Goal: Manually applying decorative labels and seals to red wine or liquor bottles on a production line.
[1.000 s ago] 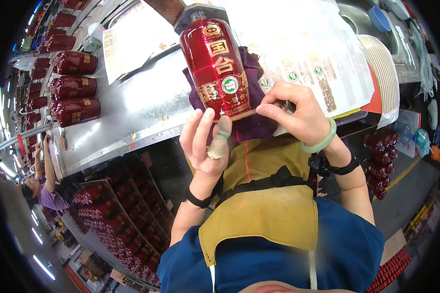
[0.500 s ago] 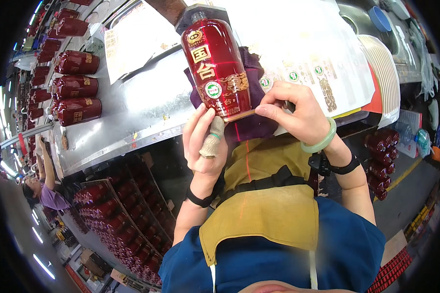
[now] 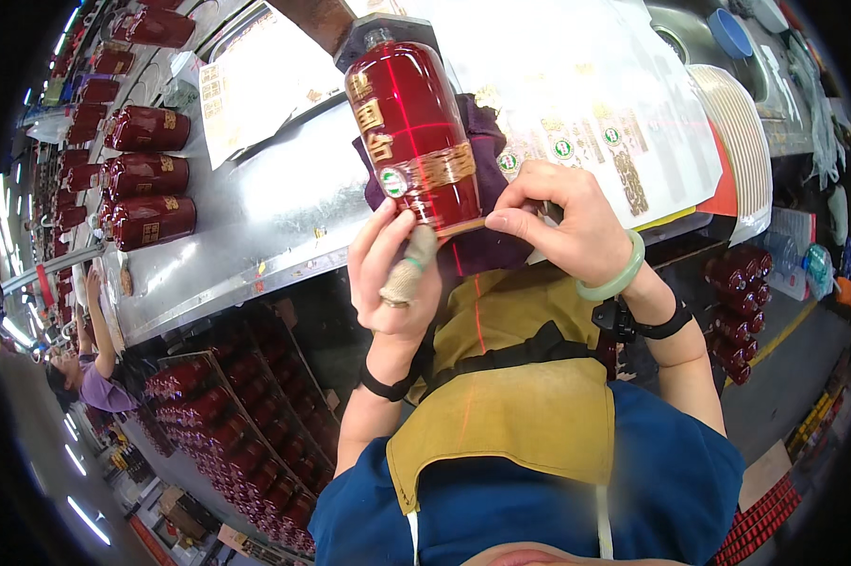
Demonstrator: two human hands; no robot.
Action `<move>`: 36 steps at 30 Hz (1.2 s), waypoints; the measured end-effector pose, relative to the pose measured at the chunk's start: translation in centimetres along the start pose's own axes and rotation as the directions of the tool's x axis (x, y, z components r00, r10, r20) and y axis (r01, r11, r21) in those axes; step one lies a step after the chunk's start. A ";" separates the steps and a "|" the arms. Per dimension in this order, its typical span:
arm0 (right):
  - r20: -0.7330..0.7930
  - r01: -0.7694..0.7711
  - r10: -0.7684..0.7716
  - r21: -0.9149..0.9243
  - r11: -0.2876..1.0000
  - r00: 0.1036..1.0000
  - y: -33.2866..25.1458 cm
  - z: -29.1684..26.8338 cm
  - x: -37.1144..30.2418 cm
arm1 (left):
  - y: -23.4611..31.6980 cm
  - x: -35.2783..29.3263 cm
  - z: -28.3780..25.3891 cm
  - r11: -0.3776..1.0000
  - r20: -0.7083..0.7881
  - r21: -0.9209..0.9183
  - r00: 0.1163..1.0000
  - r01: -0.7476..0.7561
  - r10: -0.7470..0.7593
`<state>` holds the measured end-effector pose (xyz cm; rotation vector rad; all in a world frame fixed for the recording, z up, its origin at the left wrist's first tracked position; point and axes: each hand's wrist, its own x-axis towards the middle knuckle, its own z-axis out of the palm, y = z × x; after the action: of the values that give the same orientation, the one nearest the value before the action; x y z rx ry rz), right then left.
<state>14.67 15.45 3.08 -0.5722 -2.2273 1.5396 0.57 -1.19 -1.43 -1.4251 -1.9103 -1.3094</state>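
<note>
A glossy dark red bottle with gold decoration lies on a dark purple cloth, its neck toward a dark angular holder. Around its lower edge runs a narrow gold strip. My left hand grips the bottle's lower left side, fingertips against the glass; a knitted finger sleeve covers one digit, blurred at its tip. At the strip's right end, my right hand pinches with thumb and forefinger. A round green-and-white sticker shows on the bottle's left side.
White sheets with gold and green stickers cover the bench to the right. Several red bottles lie at the bench's left end, and many more are stacked below. A person in purple stands at far left.
The bottle has turned about its length toward the left, carrying its gold characters and round sticker leftward. Both hands stay at its lower edge, the right slightly further left.
</note>
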 end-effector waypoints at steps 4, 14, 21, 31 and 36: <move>0.018 -0.012 0.013 -0.018 1.000 1.000 -0.2 -0.2 0.0 | -0.1 -0.8 -0.2 0.996 0.017 -0.044 0.997 0.080 -0.079; 0.003 -0.025 0.025 0.015 1.000 1.000 0.6 -0.3 0.0 | 0.7 -0.1 -0.1 0.971 0.007 0.190 0.989 -0.147 0.149; -0.003 -0.027 0.027 -0.002 1.000 1.000 0.5 -0.1 0.1 | 0.5 0.2 0.0 1.000 0.007 0.028 1.000 -0.004 0.004; -0.011 0.003 -0.003 -0.019 1.000 1.000 0.6 -0.1 0.1 | 0.3 -0.7 -0.4 0.988 0.033 0.130 0.996 -0.081 0.077; -0.007 -0.040 0.040 -0.020 0.999 0.999 0.7 0.0 0.1 | 1.1 0.4 0.0 0.953 0.024 0.248 0.985 -0.173 0.173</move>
<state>14.64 15.71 2.44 -0.6306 -2.2415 1.5337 1.42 -0.97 -0.61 -1.4264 -1.8293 -0.9507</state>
